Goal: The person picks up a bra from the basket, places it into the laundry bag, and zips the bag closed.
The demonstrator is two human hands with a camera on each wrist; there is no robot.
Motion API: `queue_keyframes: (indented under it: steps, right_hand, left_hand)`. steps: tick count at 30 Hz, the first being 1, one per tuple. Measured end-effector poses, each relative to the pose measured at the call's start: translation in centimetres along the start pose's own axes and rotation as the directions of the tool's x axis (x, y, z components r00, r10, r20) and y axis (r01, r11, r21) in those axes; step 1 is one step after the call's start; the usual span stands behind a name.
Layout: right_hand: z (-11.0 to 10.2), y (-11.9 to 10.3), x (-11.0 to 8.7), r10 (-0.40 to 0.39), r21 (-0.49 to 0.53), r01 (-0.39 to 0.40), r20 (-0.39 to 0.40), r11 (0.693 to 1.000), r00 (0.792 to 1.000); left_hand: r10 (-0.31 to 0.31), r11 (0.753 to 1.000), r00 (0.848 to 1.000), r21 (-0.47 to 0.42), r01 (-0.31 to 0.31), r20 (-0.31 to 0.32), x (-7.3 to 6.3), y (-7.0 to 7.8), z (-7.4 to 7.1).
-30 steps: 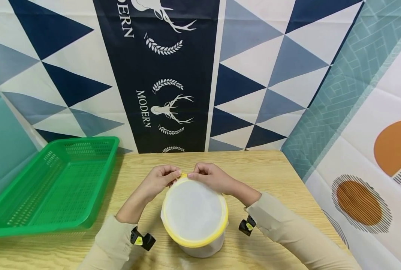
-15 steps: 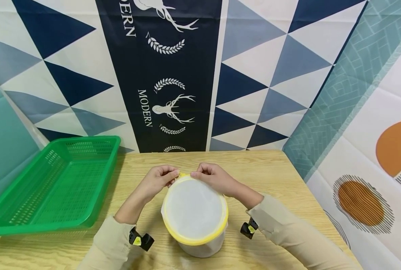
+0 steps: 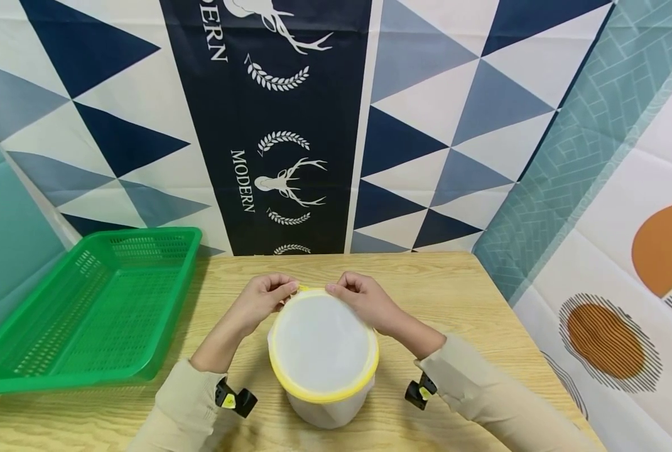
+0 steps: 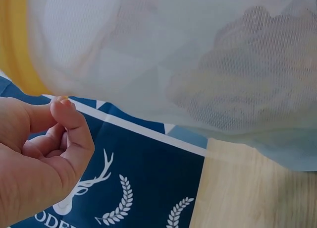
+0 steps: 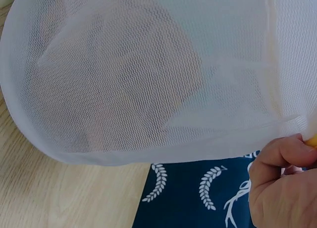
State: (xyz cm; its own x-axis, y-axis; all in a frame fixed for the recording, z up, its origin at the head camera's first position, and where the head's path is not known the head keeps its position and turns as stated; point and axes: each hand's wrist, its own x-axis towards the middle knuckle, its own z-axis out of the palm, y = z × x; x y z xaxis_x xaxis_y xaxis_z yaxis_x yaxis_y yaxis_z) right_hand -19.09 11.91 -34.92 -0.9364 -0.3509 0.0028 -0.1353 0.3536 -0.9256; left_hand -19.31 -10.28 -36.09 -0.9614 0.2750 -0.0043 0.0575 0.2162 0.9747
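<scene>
A white mesh laundry bag [image 3: 323, 342], round and drum-shaped with a yellow edge band [image 3: 321, 397], stands at the table's front middle. My left hand [image 3: 262, 302] pinches a small yellow end at the far side of its rim; in the left wrist view, the left thumb and forefinger [image 4: 69, 114] meet beside the band. To the right, my right hand [image 3: 367, 304] holds the far rim between thumb and curled fingers. The right wrist view has that hand [image 5: 280, 181] at the edge of the mesh, with a bit of yellow at its fingertips. Darker blurred shapes show through the mesh.
A green perforated plastic basket [image 3: 104, 314] stands on the left of the wooden table [image 3: 438, 295]. Behind the table hangs a patterned cloth [image 3: 291, 125] with deer prints. Another printed cloth [image 3: 585, 263] covers the right side.
My right hand has slid to the right along the far rim, away from the left hand, which has shifted slightly left. The bag's top has moved a little up and left.
</scene>
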Motion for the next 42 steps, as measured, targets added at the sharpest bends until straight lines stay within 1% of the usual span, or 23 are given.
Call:
queue_keyframes:
  steps: [7, 11, 20, 26, 30, 37, 42]
  right_hand:
    - [0.3, -0.2, -0.1, -0.010, 0.007, 0.010, -0.027, 1.000, 1.000]
    - [0.4, -0.2, -0.3, -0.003, 0.026, 0.005, -0.052, 1.000, 0.999]
    - [0.7, 0.0, -0.2, 0.019, 0.073, -0.013, -0.094, 0.997, 0.995]
    - [0.9, 0.1, 0.1, 0.042, 0.102, -0.031, -0.104, 0.994, 0.994]
    - [1.0, -0.1, 0.0, 0.042, 0.111, -0.029, -0.116, 0.993, 0.992]
    - [1.2, 0.0, 0.0, 0.062, 0.128, -0.044, -0.146, 0.991, 0.987]
    - [1.2, 0.1, 0.0, 0.080, 0.126, -0.059, -0.169, 0.990, 0.982]
  left_hand:
    - [-0.030, 1.000, 0.999, 0.001, 0.030, -0.041, 0.0, 0.3, 0.1]
    - [-0.035, 0.999, 0.998, 0.008, 0.036, -0.059, 0.0, 0.3, 0.1]
    - [-0.022, 0.999, 0.996, 0.030, 0.025, -0.084, 0.1, 0.2, 0.1]
    - [-0.022, 1.000, 0.994, 0.019, 0.024, -0.103, 0.3, 0.0, 0.1]
    - [-0.024, 0.999, 0.993, 0.019, 0.027, -0.117, 0.3, 0.0, 0.0]
    - [-0.027, 1.000, 0.992, -0.003, 0.027, -0.125, 0.4, 0.0, 0.3]
    - [-0.040, 0.999, 0.991, -0.022, 0.037, -0.127, 0.8, 0.1, 0.5]
